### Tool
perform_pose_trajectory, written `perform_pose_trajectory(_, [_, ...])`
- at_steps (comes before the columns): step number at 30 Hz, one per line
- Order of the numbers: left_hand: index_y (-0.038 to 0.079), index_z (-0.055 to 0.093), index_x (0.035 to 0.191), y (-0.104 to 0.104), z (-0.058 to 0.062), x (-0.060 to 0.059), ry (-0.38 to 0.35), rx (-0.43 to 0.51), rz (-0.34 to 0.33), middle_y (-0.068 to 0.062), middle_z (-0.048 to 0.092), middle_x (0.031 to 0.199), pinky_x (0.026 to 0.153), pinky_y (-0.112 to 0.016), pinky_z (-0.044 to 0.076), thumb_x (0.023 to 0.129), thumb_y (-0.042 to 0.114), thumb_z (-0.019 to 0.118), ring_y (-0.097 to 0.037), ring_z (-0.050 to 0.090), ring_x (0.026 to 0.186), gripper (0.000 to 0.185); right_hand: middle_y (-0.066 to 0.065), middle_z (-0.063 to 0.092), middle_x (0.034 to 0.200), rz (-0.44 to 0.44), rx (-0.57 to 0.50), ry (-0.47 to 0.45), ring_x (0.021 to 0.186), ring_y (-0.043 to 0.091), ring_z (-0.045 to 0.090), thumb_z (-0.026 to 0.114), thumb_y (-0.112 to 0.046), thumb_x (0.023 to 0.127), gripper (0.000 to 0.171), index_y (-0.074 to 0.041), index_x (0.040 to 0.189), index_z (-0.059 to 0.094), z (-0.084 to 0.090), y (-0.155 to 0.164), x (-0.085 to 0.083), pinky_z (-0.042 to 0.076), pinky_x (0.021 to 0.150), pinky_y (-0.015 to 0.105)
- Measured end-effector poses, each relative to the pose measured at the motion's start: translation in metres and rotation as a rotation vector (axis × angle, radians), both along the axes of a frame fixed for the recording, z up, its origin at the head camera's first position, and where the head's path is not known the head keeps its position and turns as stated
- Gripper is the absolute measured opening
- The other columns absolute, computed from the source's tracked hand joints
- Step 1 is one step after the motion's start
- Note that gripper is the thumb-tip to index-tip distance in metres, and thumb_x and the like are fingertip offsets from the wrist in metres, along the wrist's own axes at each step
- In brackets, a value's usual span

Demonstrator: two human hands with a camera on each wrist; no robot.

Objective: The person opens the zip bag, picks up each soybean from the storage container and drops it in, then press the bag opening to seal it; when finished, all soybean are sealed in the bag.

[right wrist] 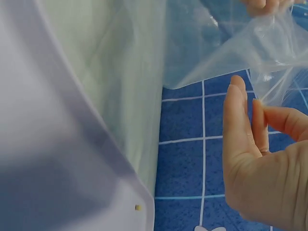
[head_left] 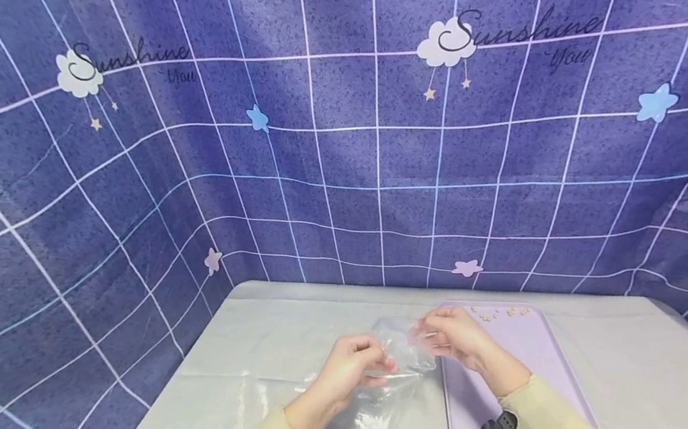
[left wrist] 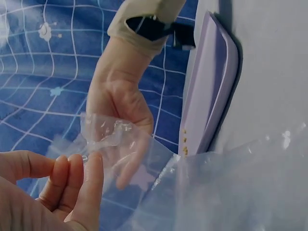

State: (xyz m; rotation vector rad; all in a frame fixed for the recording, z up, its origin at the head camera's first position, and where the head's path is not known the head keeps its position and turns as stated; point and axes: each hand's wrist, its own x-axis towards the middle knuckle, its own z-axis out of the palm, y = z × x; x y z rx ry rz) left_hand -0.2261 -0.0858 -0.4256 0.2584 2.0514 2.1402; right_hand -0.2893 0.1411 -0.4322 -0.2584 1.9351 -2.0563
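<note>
**Plastic bag held between both hands above the desk**

The plastic bag (head_left: 391,376) hangs between your hands, its mouth uppermost and its body trailing down toward you onto the desk (head_left: 643,370). Your left hand (head_left: 349,371) pinches the near lip; your right hand (head_left: 454,338) pinches the far lip, just beside the purple tray (head_left: 552,365). The mouth's long axis runs left to right.
</note>
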Motion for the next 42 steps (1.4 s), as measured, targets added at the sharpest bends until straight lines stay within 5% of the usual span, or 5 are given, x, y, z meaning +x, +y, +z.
perform_pose_trajectory(9, [-0.020, 0.058, 0.086, -0.008, -0.001, 0.036, 0.011, -0.031, -0.030, -0.007, 0.071, 0.081, 0.071, -0.037, 0.061, 0.086, 0.001, 0.058, -0.020, 0.072, 0.083, 0.021, 0.011, 0.073, 0.094, -0.066, -0.034, -0.061, 0.077, 0.019, 0.071, 0.057, -0.003, 0.095, 0.012, 0.006, 0.103, 0.059, -0.006, 0.005, -0.009, 0.061, 0.078, 0.036])
perform_pose_trajectory(17, [-0.012, 0.060, 0.084, -0.010, -0.001, 0.049, 0.078, -0.154, -0.104, -0.012, 0.072, 0.083, 0.071, -0.043, 0.061, 0.087, 0.001, 0.058, -0.023, 0.073, 0.080, 0.014, 0.014, 0.073, 0.096, -0.045, -0.006, -0.058, 0.085, 0.024, 0.072, 0.058, -0.004, 0.093, 0.025, 0.013, 0.112, 0.058, -0.006, 0.000, -0.005, 0.060, 0.083, 0.040])
perform_pose_trajectory(25, [0.001, 0.066, 0.083, -0.018, 0.021, 0.037, 0.273, -0.373, -0.190, -0.006, 0.071, 0.078, 0.065, -0.031, 0.059, 0.093, 0.009, 0.062, -0.013, 0.069, 0.067, 0.013, 0.021, 0.073, 0.103, 0.033, -0.002, -0.031, 0.089, 0.026, 0.074, 0.058, -0.006, 0.096, 0.029, 0.015, 0.116, 0.060, 0.001, -0.003, -0.003, 0.059, 0.085, 0.043])
perform_pose_trajectory(37, [0.011, 0.075, 0.095, 0.002, 0.088, -0.026, 1.042, -0.731, -0.358, 0.003, 0.070, 0.100, 0.092, -0.029, 0.049, 0.088, 0.009, 0.075, -0.012, 0.062, 0.099, 0.008, 0.025, 0.073, 0.104, 0.074, 0.045, 0.008, 0.088, 0.028, 0.075, 0.058, -0.010, 0.097, 0.031, 0.014, 0.116, 0.065, 0.010, -0.002, 0.003, 0.059, 0.084, 0.043])
perform_pose_trajectory(42, [0.017, 0.077, 0.088, 0.003, 0.081, -0.058, 1.035, -0.956, -0.414, 0.000, 0.069, 0.111, 0.094, -0.031, 0.049, 0.084, 0.011, 0.077, -0.018, 0.064, 0.106, 0.007, 0.023, 0.073, 0.103, 0.092, 0.069, 0.028, 0.087, 0.029, 0.075, 0.061, -0.012, 0.098, 0.031, 0.013, 0.116, 0.066, 0.018, -0.003, 0.003, 0.060, 0.081, 0.042])
